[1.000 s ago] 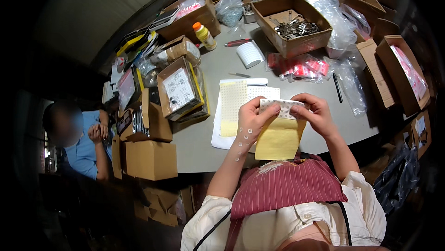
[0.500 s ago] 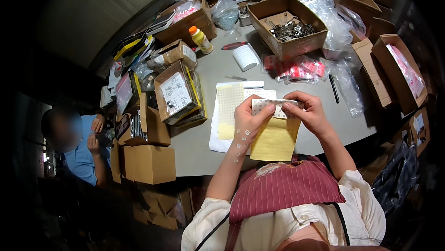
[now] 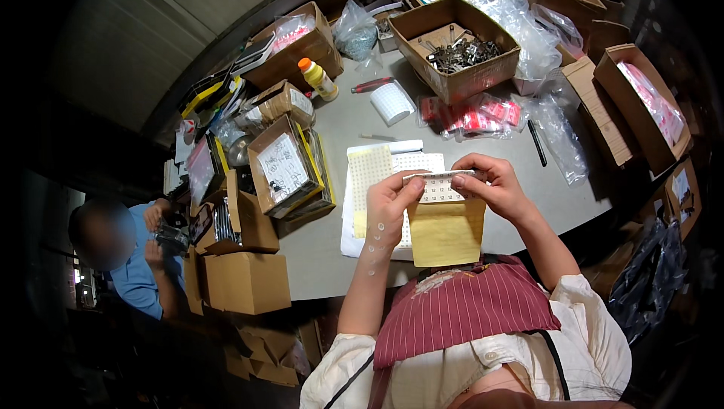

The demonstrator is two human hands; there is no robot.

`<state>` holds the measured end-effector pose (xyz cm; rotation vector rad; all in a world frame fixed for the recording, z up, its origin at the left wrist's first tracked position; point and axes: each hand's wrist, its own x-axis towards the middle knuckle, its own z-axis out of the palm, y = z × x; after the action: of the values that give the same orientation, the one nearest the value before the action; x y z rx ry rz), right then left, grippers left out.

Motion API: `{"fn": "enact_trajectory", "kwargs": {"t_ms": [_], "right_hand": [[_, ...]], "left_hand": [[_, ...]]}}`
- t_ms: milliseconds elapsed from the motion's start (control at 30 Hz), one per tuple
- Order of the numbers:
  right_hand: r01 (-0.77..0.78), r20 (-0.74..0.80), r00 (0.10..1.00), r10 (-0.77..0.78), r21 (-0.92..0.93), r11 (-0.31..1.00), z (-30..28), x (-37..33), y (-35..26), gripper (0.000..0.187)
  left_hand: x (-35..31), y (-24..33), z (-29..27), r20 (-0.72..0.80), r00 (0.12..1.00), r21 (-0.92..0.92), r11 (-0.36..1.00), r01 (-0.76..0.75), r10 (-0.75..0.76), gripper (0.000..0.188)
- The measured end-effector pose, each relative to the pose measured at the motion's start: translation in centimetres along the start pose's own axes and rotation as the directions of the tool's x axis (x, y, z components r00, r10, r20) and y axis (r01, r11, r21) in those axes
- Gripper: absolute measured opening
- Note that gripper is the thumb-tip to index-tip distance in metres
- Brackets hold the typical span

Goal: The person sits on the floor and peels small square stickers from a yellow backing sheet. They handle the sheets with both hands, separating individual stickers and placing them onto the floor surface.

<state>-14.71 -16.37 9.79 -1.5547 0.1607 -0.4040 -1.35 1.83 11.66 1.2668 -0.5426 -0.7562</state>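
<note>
My left hand (image 3: pixel 387 204) pinches the top left corner of a sticker sheet (image 3: pixel 445 192) printed with rows of small marks. My right hand (image 3: pixel 499 186) grips the top right part, its thumb lying on the front. The sheet's yellow lower part (image 3: pixel 446 232) hangs down in front of my apron. Several small round white stickers (image 3: pixel 372 250) are stuck along my left wrist and forearm. Beneath my hands, white paper sheets (image 3: pixel 351 239) lie on the table, with a pale yellow sticker sheet (image 3: pixel 370 164) on top of them.
A carton of metal clips (image 3: pixel 460 54) stands at the back, near red-and-white packets (image 3: pixel 483 116), a sticker roll (image 3: pixel 393 103) and a black pen (image 3: pixel 537 143). An orange-capped yellow bottle (image 3: pixel 318 79) and cardboard boxes (image 3: pixel 249 281) are leftward. A co-worker in a blue shirt (image 3: pixel 136 277) handles a bag.
My thumbs have moved apart, and the left one now sits at the sheet's left corner. More of the printed rows shows. The view has shifted slightly.
</note>
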Motion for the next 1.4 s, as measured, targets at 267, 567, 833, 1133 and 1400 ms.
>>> {"fn": "enact_trajectory", "kwargs": {"t_ms": [267,567,833,1133,1400], "right_hand": [[0.023,0.008,1.000,-0.023,0.007,1.000,0.0,-0.1,0.4,0.019],[-0.021,-0.014,1.000,0.021,-0.001,1.000,0.1,-0.2,0.5,0.020],[0.008,-0.109,0.994,0.005,0.123,0.992,-0.3,-0.1,0.4,0.020],[-0.044,-0.152,0.985,0.078,0.218,0.975,-0.6,-0.3,-0.5,0.014],[-0.071,-0.192,0.974,0.122,0.250,0.966,-1.6,-0.2,0.2,0.015]], "left_hand": [[-0.3,-0.1,-0.3,0.018,1.000,0.008,1.000,0.011,-0.011,0.026],[-0.5,-0.3,-0.1,-0.026,1.000,0.007,1.000,-0.010,0.010,0.022],[-0.6,-0.3,-0.5,-0.046,0.997,-0.039,0.997,-0.060,0.058,0.023],[-0.6,-0.8,-0.8,-0.035,0.999,-0.078,0.996,-0.032,0.029,0.026],[-0.4,-1.5,-2.1,-0.034,0.999,0.006,1.000,0.017,-0.016,0.033]]}}
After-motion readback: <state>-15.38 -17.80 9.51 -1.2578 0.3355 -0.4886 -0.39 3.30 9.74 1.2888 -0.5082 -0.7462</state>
